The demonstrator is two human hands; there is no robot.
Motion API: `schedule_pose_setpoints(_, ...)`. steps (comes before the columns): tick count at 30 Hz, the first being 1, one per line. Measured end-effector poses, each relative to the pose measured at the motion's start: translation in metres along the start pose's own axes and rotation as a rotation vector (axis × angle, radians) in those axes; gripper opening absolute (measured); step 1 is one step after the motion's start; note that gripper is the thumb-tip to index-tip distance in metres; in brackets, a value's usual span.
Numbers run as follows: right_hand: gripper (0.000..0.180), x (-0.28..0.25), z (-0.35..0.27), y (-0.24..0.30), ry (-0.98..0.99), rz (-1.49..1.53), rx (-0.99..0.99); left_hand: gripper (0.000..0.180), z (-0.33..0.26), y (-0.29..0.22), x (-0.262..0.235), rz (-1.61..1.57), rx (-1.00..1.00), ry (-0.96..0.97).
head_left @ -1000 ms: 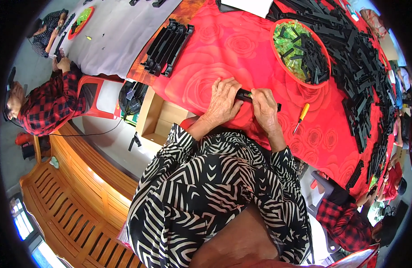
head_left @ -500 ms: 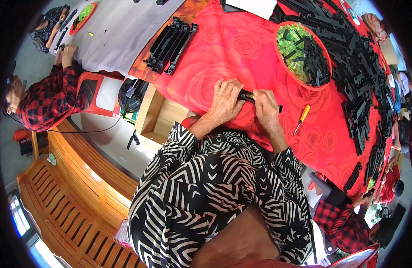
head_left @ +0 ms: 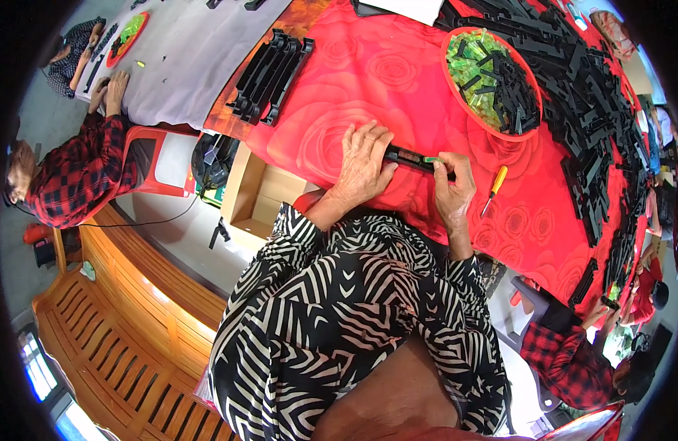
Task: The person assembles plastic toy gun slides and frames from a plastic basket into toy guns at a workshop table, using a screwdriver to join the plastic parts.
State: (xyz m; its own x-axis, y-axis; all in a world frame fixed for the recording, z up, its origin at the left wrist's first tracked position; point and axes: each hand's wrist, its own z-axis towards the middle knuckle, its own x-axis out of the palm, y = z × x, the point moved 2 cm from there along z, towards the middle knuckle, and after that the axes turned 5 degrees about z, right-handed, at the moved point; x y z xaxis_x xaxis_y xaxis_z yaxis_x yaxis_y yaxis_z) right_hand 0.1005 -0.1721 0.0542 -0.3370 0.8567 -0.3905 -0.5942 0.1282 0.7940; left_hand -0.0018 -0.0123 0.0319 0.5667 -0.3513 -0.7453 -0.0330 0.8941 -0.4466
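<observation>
A long black plastic part (head_left: 409,156) lies crosswise between my hands, low over the red cloth. My left hand (head_left: 364,167) grips its left end, the thumb along the near side and the fingers stretched over the far side. A small green piece (head_left: 431,159) shows on the part near its right end. Beside that piece, my right hand (head_left: 455,192) is closed around the right end, thumb and bent forefinger on top. Its other fingers are mostly hidden. To the right lies a yellow-handled screwdriver (head_left: 495,189).
An orange-rimmed basket (head_left: 536,132) holds green and black small pieces. Black plastic parts (head_left: 574,95) heap along the right. Several longer black parts (head_left: 269,77) stand at the left. An open cardboard box (head_left: 243,195) is beside the table's left edge. Other people sit around.
My right hand has shifted slightly right and down, its fingers more open at the part's end, so more of the black part and the green piece show. My left hand stays about in place.
</observation>
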Motion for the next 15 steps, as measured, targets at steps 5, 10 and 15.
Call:
schedule_pose_setpoints(5,0.016,0.0015,0.001,0.0002,-0.013,-0.001,-0.016,0.063,-0.0001,-0.0031,-0.009,-0.029,-0.029,-0.093)
schedule_pose_setpoints(10,0.017,-0.0003,0.0006,0.0002,-0.012,-0.007,-0.027,0.063,-0.0008,-0.0029,-0.0107,-0.024,-0.01,-0.09)
schedule_pose_setpoints(15,0.017,-0.0064,-0.0004,0.0009,-0.053,-0.018,-0.016,0.06,0.0004,-0.0032,-0.0103,-0.017,0.0,-0.094)
